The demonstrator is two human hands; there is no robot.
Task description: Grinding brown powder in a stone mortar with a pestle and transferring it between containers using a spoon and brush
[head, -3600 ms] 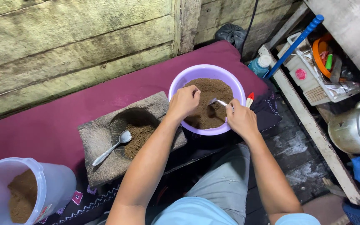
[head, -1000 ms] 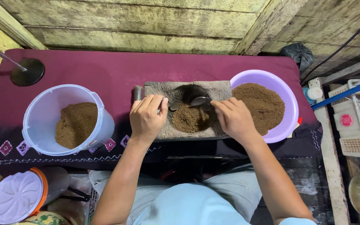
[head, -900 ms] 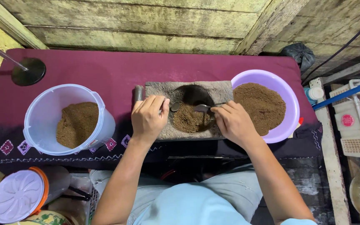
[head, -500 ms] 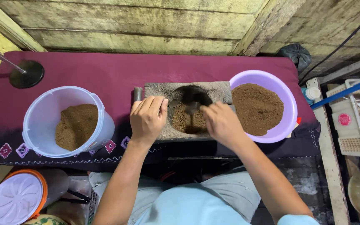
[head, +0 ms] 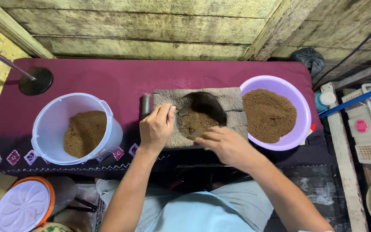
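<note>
Clear plastic bucket [head: 54, 129] of brown powder; lilac plastic basin [head: 302, 112] of same; maroon cloth [head: 108, 81]; white orange-rimmed lid [head: 22, 207]; blue pole [head: 355, 99].

Rustic home work corner: plank wall [head: 151, 30], cloth-covered bench [head: 108, 81], stone mortar [head: 202, 116]

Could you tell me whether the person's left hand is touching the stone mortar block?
Touching. The head view shows the left hand lying on the stone mortar block, its fingers curled over the left rim of the hollow with no gap visible.
</note>
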